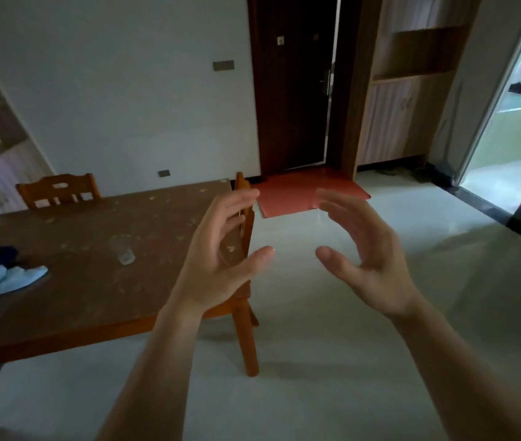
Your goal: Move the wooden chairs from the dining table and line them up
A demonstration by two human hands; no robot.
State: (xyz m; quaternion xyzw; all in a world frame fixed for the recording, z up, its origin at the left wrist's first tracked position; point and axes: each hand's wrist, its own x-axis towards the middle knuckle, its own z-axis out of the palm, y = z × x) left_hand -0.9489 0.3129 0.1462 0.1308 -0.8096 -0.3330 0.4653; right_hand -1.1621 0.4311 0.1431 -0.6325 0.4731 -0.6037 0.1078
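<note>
Both hands, left hand [221,249] and right hand [364,249], hover open and empty; the wooden chair [244,300], just behind the left, looks rigid and fairly heavy, best gripped by its backrest top.

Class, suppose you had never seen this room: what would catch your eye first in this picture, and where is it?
First, the two open, empty hands, left hand and right hand, raised mid-frame. Behind the left one, a wooden chair stands at the end of the dining table; a second chair is at its far side. A light blue cloth lies on the table's left.
</note>
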